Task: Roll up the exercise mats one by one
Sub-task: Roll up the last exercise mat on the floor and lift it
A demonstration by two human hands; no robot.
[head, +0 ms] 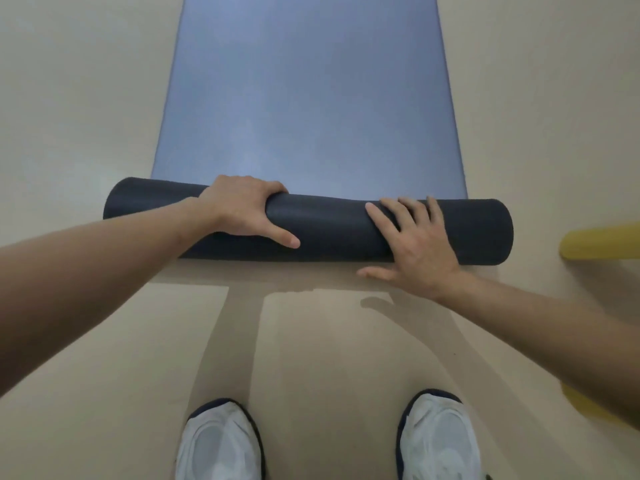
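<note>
Closest to us are our own feet: a white mesh left sneaker with dark trim [220,441] and its matching right sneaker [438,438], both planted on a smooth, matte beige floor [329,358]. The floor looks like plain sheet flooring with no seams or pattern we can make out, and soft shadows of our arms and legs fall across it in front of the shoes.

A bit further out, both bare arms reach forward to the dark grey roll [329,226], which lies crosswise on the floor. It's the rolled-up near end of the blue exercise mat [311,98]. Our left hand [242,209] grips the roll left of centre, fingers curled over the top and thumb stretched along the near side. Our right hand [415,244] lies flat on the roll's right part, fingers straight and spread, thumb down by the floor.

Past the roll, the rest of the mat runs flat, straight away from us, out of the top of the view. Off at the right edge there's a blurry yellow rounded object [602,242] on the floor, just beside the roll's end; we can't tell what it is.
</note>
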